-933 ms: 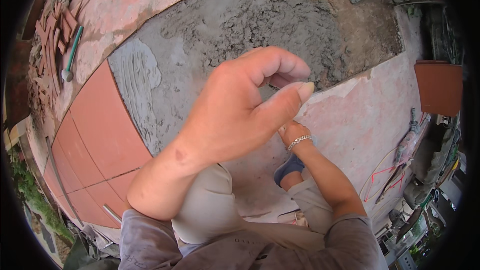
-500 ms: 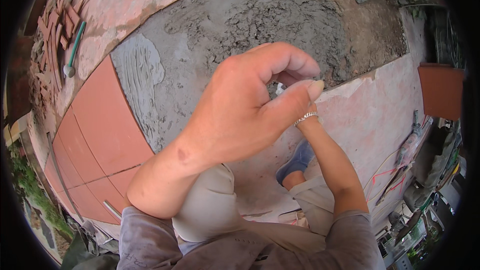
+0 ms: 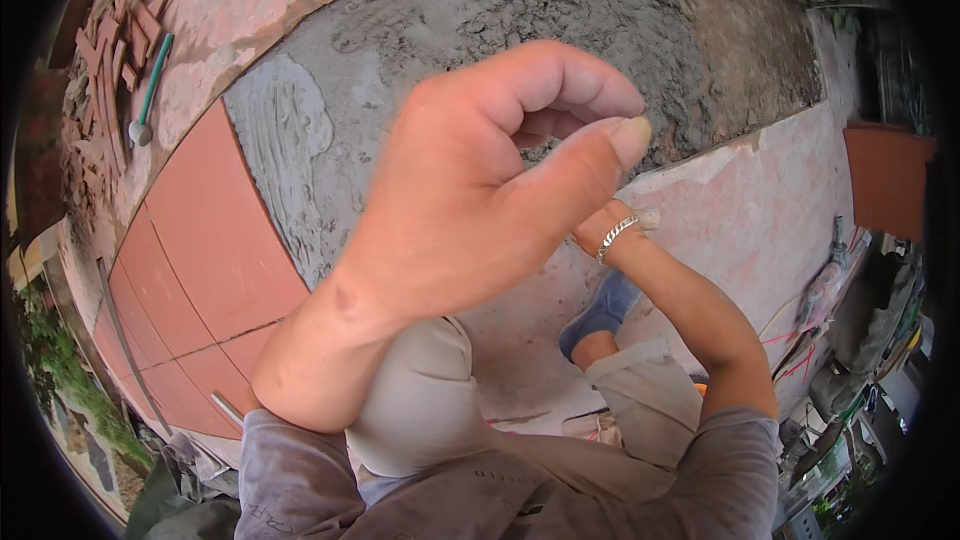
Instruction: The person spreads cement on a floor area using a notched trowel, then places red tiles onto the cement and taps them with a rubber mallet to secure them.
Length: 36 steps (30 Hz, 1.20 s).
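Note:
My left hand (image 3: 490, 170) is raised large in the foreground. Its fingers are curled and the thumb tip is close to the index finger; whatever they hold, if anything, does not show. Behind it, lower down, is my right hand (image 3: 598, 225), with a silver chain bracelet (image 3: 618, 238) at the wrist. Its fingers are mostly hidden by my left hand. A pale, rounded handle end (image 3: 648, 219) sticks out beside that wrist; the rest of the tool is out of sight. Beyond both hands lies wet grey mortar (image 3: 400, 30), smooth on the left and lumpy on the right.
Red floor tiles (image 3: 215, 230) border the mortar at left. A green-handled mallet (image 3: 152, 95) lies by a pile of broken tile strips (image 3: 105, 80). A terracotta planter (image 3: 888, 180) stands at right, above cluttered tools. My blue shoe (image 3: 600, 315) rests on the pinkish floor.
My left hand has risen slightly and shifted a little left. The right forearm has swung outward to the right, and the pale handle end now shows more plainly beside the wrist.

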Each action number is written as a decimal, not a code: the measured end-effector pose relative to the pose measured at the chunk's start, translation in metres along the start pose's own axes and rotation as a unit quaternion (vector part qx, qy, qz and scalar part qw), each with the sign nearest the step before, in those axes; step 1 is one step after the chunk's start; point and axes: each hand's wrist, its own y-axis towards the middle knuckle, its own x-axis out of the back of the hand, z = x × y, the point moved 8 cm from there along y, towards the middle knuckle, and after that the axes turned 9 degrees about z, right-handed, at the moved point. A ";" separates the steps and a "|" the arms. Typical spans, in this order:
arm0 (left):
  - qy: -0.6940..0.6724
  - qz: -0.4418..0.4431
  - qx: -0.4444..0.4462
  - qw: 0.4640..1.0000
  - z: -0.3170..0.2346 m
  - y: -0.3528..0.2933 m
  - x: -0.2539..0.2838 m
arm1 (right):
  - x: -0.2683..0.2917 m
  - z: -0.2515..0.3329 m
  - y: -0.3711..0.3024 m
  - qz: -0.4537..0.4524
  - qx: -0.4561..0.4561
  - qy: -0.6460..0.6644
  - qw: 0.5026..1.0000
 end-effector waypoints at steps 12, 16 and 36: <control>-0.010 0.001 -0.004 1.000 -0.004 -0.007 0.001 | -0.002 0.004 -0.003 -0.004 0.019 -0.008 1.000; -0.005 0.004 0.014 1.000 -0.003 -0.010 0.001 | 0.007 0.006 -0.004 -0.039 0.040 0.011 0.998; -0.013 -0.074 -0.025 0.997 -0.003 -0.002 0.024 | -0.033 0.059 0.014 0.126 -0.194 0.251 0.940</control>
